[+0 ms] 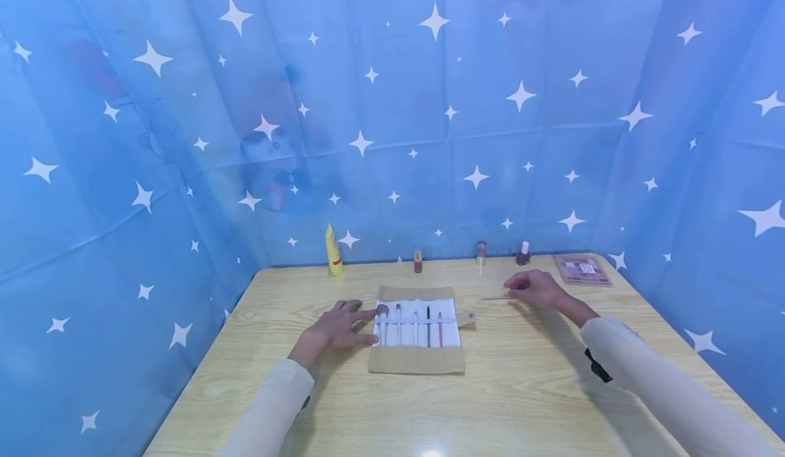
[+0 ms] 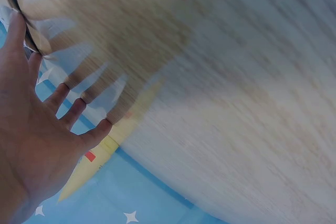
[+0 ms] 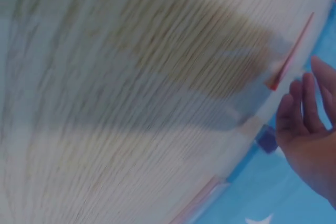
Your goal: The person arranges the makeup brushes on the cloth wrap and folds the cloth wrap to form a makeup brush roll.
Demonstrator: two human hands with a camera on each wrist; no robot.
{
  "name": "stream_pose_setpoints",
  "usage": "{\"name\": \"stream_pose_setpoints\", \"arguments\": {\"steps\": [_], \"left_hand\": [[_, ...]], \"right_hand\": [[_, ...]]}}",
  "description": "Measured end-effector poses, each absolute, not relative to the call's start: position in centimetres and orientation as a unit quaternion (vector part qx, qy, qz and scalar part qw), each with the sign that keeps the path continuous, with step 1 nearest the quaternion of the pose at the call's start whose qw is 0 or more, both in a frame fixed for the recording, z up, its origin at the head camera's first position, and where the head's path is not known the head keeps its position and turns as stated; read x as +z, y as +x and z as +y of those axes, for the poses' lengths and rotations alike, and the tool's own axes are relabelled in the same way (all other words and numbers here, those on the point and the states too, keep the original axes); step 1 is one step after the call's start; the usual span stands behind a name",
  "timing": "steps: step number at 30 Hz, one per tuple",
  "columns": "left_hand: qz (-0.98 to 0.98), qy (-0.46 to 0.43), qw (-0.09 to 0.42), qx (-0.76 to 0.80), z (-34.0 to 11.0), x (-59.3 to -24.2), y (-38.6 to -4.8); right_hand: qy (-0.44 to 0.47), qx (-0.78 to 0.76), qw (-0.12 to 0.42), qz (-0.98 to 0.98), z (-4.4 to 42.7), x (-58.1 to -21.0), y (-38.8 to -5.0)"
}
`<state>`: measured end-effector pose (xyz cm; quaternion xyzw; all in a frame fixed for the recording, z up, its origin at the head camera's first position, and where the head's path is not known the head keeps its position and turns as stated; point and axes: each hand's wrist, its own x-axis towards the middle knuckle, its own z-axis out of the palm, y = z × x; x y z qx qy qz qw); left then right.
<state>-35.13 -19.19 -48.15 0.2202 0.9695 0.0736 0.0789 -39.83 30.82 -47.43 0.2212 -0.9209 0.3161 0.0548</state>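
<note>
A tan fabric roll lies unfolded, with several brushes and pencils, one of them a fluffy-headed brush, under a band across its white lining. My left hand spreads its fingers over the table at the roll's left edge, the index and thumb tips touching that edge; the left wrist view shows the same hand splayed. To the right of the roll, a thin pink stick-like brush lies on the table. Beside its right end is my right hand. In the right wrist view, loosely bent fingers hover apart from the brush.
Along the back edge stand a yellow tube, a small red bottle, a pinkish tube and a dark nail polish bottle. A palette lies at the back right corner. Blue starry cloth hangs behind the table.
</note>
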Motion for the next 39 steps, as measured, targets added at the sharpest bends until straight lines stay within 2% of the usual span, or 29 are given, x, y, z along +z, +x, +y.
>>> {"name": "stream_pose_setpoints", "arguments": {"steps": [19,31,39], "left_hand": [[0.970,0.218,0.078,0.073,-19.0,-48.0,-35.0],[0.969,0.218,0.086,0.080,-19.1,-47.8,-34.9],[0.969,0.218,0.086,0.083,-19.1,-47.8,-34.9]], "right_hand": [[0.204,0.288,0.033,-0.935,33.0,-48.7,-39.7],[0.237,0.262,0.040,-0.935,32.3,-48.6,-39.3],[0.291,0.276,0.049,-0.915,32.5,-47.9,-39.2]]}}
